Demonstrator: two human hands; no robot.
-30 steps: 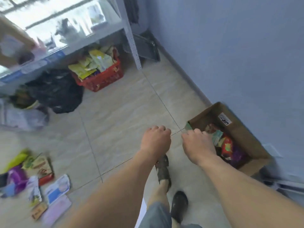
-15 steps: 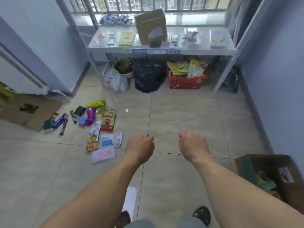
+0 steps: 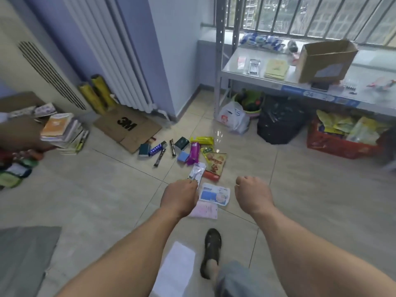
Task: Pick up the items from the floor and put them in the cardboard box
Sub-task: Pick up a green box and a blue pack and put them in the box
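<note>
Several small items lie scattered on the tiled floor ahead of me: a white packet, a blue-and-white packet, a pink packet, a snack bag, a purple packet, a yellow packet, a blue pad and some pens. My left hand is a closed fist held above the near edge of the pile, overlapping the white packet in view. My right hand is also a fist, just right of the packets. Neither holds anything. The floor cardboard box is out of view.
A metal shelf carries a cardboard box. Under it sit a white plastic bag, a black bag and a red crate. Flat 3M cardboard and stacked books lie left. A white sheet is by my sandal.
My view has swung left, away from the cardboard box on the floor, and onto the pile of items. Both hands stayed fisted and now hover near the closest packets.
</note>
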